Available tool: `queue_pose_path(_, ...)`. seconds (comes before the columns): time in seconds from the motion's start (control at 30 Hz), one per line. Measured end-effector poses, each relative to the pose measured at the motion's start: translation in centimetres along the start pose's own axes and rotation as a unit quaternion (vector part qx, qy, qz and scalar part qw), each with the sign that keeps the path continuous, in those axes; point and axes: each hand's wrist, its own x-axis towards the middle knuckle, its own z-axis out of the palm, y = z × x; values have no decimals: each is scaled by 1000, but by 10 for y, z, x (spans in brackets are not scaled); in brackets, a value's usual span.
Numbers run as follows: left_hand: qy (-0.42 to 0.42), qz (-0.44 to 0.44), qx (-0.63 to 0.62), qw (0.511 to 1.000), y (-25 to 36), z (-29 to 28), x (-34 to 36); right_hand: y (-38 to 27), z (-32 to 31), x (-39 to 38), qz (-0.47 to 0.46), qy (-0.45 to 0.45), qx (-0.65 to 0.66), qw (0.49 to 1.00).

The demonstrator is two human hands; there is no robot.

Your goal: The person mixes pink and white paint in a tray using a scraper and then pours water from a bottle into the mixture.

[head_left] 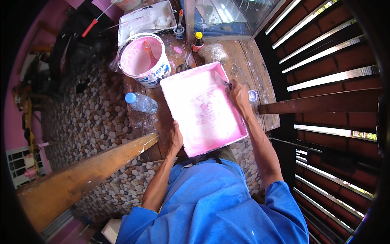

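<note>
- The pebble-patterned floor (97, 110) spreads out to my left and shows again under the near edge of the wooden table (243, 69), whose boards are flecked with paint.
- A timber beam (89, 168) slants in from the lower left, its end reaching the table near my left hand.
- A glass-sided case (227, 20) stands at the table's far side.
- The pink-smeared paint tray (219, 145) is right in front of me, far end over the table, near end at my waist.
- The white bucket (142, 80), pink inside, stands beyond the tray's left corner; a paintbrush (150, 53) leans in it.
- Behind the bucket lies a white paint tray (138, 24).
- My right hand (239, 95) is at the tray's right rim, fingers curled round a flat-bladed tool (220, 79) — partly hidden, so I can't tell its exact kind.
- My left hand (176, 137) clasps the tray's left edge, some fingertips out of sight.
- A clear water bottle (143, 103) with a blue cap lies left of the tray.
- A clear plastic bag (214, 54) sits just past the tray, beside a small yellow-capped bottle (198, 42).
- Scissors (185, 66) lie between bucket and bag.
- A little cup (179, 33) holds an orange-handled brush (180, 19).
- Smallest — a clear round piece (252, 96) by my right wrist.
</note>
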Motion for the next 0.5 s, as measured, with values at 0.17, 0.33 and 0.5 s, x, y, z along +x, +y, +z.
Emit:
queue_pose_path(0.17,18,26,55,998,20,-2,-9,-17,15,6,-127,-5,-59,990)
queue_pose_path(0.33,8,-20,155,988,42,-10,-15,-33,48,-32,-149,-38,-36,987)
queue_pose_path(0.5,135,181,140,964,41,2,-18,-49,69,-53,-138,-67,13,988)
